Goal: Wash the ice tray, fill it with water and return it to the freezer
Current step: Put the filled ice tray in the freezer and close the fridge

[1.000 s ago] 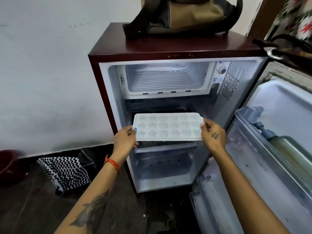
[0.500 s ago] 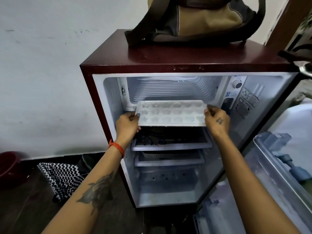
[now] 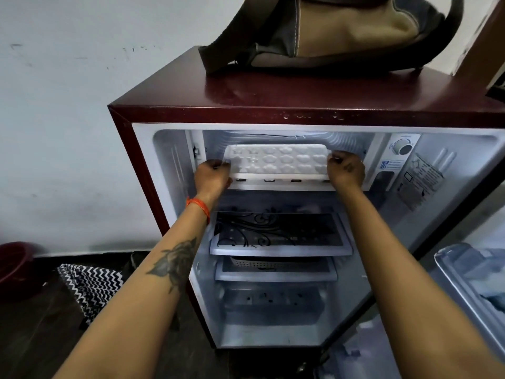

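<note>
Reaching forward, both forearms are extended into the open fridge [image 3: 164, 170]. The left hand [image 3: 211, 176] is curled round the left end of the ice tray [image 3: 277, 161]; the right hand [image 3: 345, 170] is curled round its right end. The tray (white, shaped cells visible) is held level at the front edge of the freezer compartment [image 3: 349, 140]. A bag [image 3: 341, 31] rests on the fridge top, toward its rear edge.

Bag [image 3: 341, 31] atop fridge cropped by top edge; label [image 3: 418, 181] print unreadable.
</note>
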